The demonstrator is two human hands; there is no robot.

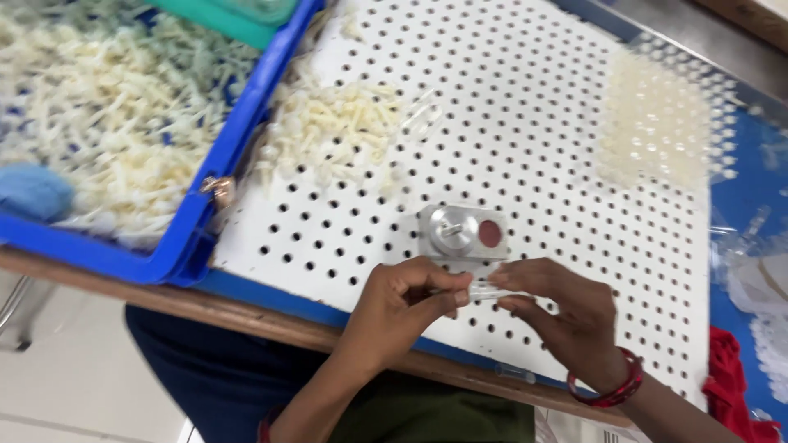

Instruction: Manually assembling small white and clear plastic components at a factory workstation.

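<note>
Both hands pinch one small clear tube [490, 290] between them: left hand [402, 302] and right hand [566, 316], just below the metal fixture [461, 232].

**Count at the bench**

Two hands showed at lower centre: one left hand [402, 305], one right hand [566, 316]. There was one metal fixture [461, 232], one blue tray [193, 238] at upper left, one perforated white board [542, 148], and two heaps of small white parts, too many to count.
</note>
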